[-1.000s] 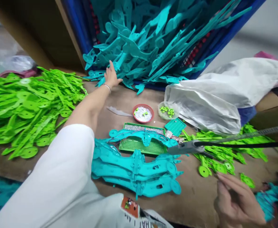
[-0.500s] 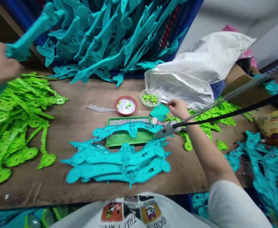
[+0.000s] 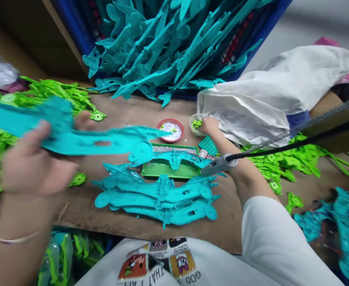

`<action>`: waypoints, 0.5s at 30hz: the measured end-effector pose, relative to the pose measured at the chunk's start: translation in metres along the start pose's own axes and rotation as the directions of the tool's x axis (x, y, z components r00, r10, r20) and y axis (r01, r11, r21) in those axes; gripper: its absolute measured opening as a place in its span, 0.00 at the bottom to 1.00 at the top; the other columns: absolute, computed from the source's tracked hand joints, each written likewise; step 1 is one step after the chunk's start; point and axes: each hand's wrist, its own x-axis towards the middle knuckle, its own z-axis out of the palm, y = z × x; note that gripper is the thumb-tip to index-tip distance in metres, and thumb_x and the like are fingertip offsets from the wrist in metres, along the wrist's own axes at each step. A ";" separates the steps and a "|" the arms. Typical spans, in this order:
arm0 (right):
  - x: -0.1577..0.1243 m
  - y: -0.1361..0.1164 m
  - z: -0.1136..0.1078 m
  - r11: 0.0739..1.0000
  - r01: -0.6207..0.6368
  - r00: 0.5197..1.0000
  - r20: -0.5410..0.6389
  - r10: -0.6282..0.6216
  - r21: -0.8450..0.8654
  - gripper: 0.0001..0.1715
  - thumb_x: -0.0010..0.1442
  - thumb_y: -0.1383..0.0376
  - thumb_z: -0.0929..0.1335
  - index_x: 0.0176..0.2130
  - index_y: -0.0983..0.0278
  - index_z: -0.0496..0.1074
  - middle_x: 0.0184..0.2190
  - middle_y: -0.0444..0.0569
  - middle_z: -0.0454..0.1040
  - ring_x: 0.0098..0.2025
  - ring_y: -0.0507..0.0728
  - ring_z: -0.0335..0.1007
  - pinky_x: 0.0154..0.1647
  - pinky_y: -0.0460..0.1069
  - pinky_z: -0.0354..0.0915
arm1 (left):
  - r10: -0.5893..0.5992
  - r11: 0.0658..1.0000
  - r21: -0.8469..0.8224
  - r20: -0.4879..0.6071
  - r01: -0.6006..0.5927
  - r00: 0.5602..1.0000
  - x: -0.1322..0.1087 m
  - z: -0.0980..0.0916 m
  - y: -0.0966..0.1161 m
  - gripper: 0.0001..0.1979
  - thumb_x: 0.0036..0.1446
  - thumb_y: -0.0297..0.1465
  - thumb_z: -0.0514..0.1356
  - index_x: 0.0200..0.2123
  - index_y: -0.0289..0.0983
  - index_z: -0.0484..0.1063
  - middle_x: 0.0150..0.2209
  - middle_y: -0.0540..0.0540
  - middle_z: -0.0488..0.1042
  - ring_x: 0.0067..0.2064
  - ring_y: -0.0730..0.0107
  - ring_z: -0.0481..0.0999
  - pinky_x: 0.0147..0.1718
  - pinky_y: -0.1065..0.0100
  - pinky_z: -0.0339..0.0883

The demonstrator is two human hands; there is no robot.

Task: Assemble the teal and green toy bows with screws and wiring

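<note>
My left hand (image 3: 40, 159) is wrapped round a long teal plastic part (image 3: 103, 141), held above the table at the left. My right hand (image 3: 209, 125) reaches into a clear bowl (image 3: 193, 130) of small green pieces (image 3: 197, 124); its fingers are bunched, and what they pinch is hidden. Left of the bowl stands a red basket (image 3: 182, 135) with white pieces. Teal parts (image 3: 162, 198) lie stacked near the front edge. Behind them is a green tray (image 3: 170, 170) of small metal pieces, with a teal part (image 3: 176, 157) across it.
A blue bin (image 3: 277, 24) full of teal parts stands at the back. Green parts lie in heaps at left (image 3: 64, 95) and right (image 3: 281, 159). A white sack (image 3: 251, 107) rests behind my right hand. A grey tool (image 3: 220, 163) hangs on a cord over my right forearm.
My left hand has brought the teal part in from the far left, over the table. My right hand has moved from beside the teal grid block to the bowl. The view has shifted left.
</note>
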 end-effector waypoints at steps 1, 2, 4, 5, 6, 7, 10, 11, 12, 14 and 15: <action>0.001 -0.003 0.002 1.000 -0.002 1.000 0.001 0.002 -0.018 0.29 0.56 0.61 0.72 0.53 0.76 0.75 0.52 0.73 0.76 0.59 0.73 0.71 0.60 0.61 0.66 | -0.023 1.000 -0.005 -0.007 0.023 1.000 -0.020 0.003 -0.019 0.18 0.72 0.30 0.50 0.59 0.40 0.70 0.47 0.46 0.82 0.61 0.60 0.74 0.66 0.43 0.61; 0.002 -0.005 0.003 0.999 -0.004 1.000 0.003 0.005 -0.032 0.29 0.56 0.61 0.72 0.54 0.76 0.75 0.52 0.73 0.76 0.59 0.72 0.71 0.60 0.60 0.66 | -0.033 0.999 -0.036 -0.014 0.033 0.999 -0.039 0.005 -0.038 0.20 0.69 0.27 0.52 0.61 0.45 0.69 0.48 0.47 0.82 0.57 0.59 0.77 0.65 0.41 0.63; 0.004 -0.007 0.004 0.999 -0.014 1.000 0.013 0.015 -0.049 0.30 0.56 0.61 0.73 0.54 0.75 0.74 0.52 0.72 0.76 0.58 0.71 0.72 0.59 0.59 0.68 | -0.153 0.982 -0.101 0.051 0.157 0.987 -0.072 0.006 -0.078 0.27 0.64 0.27 0.61 0.64 0.53 0.66 0.52 0.49 0.80 0.53 0.59 0.81 0.63 0.43 0.66; 0.006 -0.007 0.003 0.998 -0.019 1.000 0.018 0.020 -0.052 0.30 0.55 0.62 0.73 0.54 0.75 0.74 0.52 0.72 0.76 0.57 0.71 0.73 0.57 0.58 0.69 | -0.183 0.973 -0.125 0.093 0.194 0.979 -0.086 0.004 -0.095 0.31 0.62 0.28 0.64 0.65 0.57 0.64 0.56 0.50 0.79 0.54 0.58 0.81 0.63 0.43 0.67; 0.006 -0.008 0.002 0.998 -0.023 1.000 0.019 0.024 -0.052 0.30 0.55 0.62 0.73 0.54 0.75 0.74 0.51 0.72 0.77 0.56 0.70 0.74 0.56 0.58 0.69 | -0.219 0.960 -0.145 0.136 0.238 0.966 -0.097 0.002 -0.111 0.33 0.62 0.30 0.65 0.66 0.60 0.61 0.60 0.51 0.76 0.56 0.57 0.80 0.63 0.44 0.67; 0.006 -0.008 0.000 0.998 -0.027 0.999 0.019 0.028 -0.051 0.30 0.55 0.62 0.72 0.54 0.75 0.75 0.51 0.72 0.77 0.55 0.70 0.74 0.55 0.58 0.70 | -0.243 0.947 -0.175 0.165 0.271 0.956 -0.107 0.000 -0.124 0.33 0.63 0.35 0.65 0.67 0.60 0.60 0.63 0.50 0.73 0.58 0.54 0.79 0.63 0.43 0.67; -0.005 -0.005 -0.011 1.000 -0.027 0.999 -0.022 0.027 -0.013 0.25 0.57 0.67 0.68 0.52 0.76 0.76 0.51 0.72 0.77 0.54 0.70 0.75 0.55 0.58 0.70 | -0.323 0.901 -0.236 0.195 0.364 0.926 -0.125 -0.005 -0.148 0.35 0.63 0.44 0.64 0.70 0.58 0.57 0.65 0.45 0.70 0.60 0.46 0.76 0.62 0.38 0.67; -0.014 -0.002 -0.015 0.999 -0.021 0.997 -0.069 0.024 0.043 0.23 0.58 0.69 0.67 0.51 0.76 0.77 0.51 0.71 0.77 0.54 0.69 0.75 0.56 0.58 0.69 | -0.339 0.893 -0.248 0.180 0.376 0.924 -0.128 -0.005 -0.153 0.35 0.63 0.43 0.65 0.70 0.57 0.56 0.65 0.45 0.71 0.60 0.45 0.76 0.61 0.36 0.67; -0.026 0.003 -0.020 0.993 -0.014 0.991 -0.127 0.029 0.117 0.22 0.59 0.70 0.65 0.50 0.75 0.78 0.50 0.70 0.78 0.54 0.68 0.75 0.56 0.57 0.68 | -0.344 0.891 -0.256 0.155 0.374 0.926 -0.129 -0.004 -0.156 0.36 0.62 0.41 0.65 0.70 0.56 0.57 0.65 0.45 0.71 0.60 0.45 0.77 0.61 0.36 0.67; -0.059 0.018 -0.027 0.959 -0.002 0.970 -0.233 0.070 0.283 0.20 0.58 0.72 0.65 0.47 0.73 0.80 0.47 0.67 0.80 0.52 0.65 0.75 0.56 0.56 0.66 | -0.339 0.895 -0.267 0.108 0.356 0.935 -0.131 -0.002 -0.161 0.35 0.61 0.36 0.66 0.69 0.54 0.59 0.64 0.44 0.72 0.60 0.46 0.77 0.61 0.36 0.67; -0.079 0.028 -0.029 0.944 -0.016 0.963 -0.250 0.104 0.329 0.19 0.58 0.72 0.66 0.46 0.72 0.81 0.45 0.66 0.81 0.49 0.64 0.76 0.54 0.55 0.67 | -0.339 0.896 -0.271 0.097 0.352 0.936 -0.131 -0.001 -0.163 0.34 0.61 0.34 0.66 0.68 0.53 0.60 0.64 0.44 0.72 0.60 0.46 0.76 0.61 0.36 0.67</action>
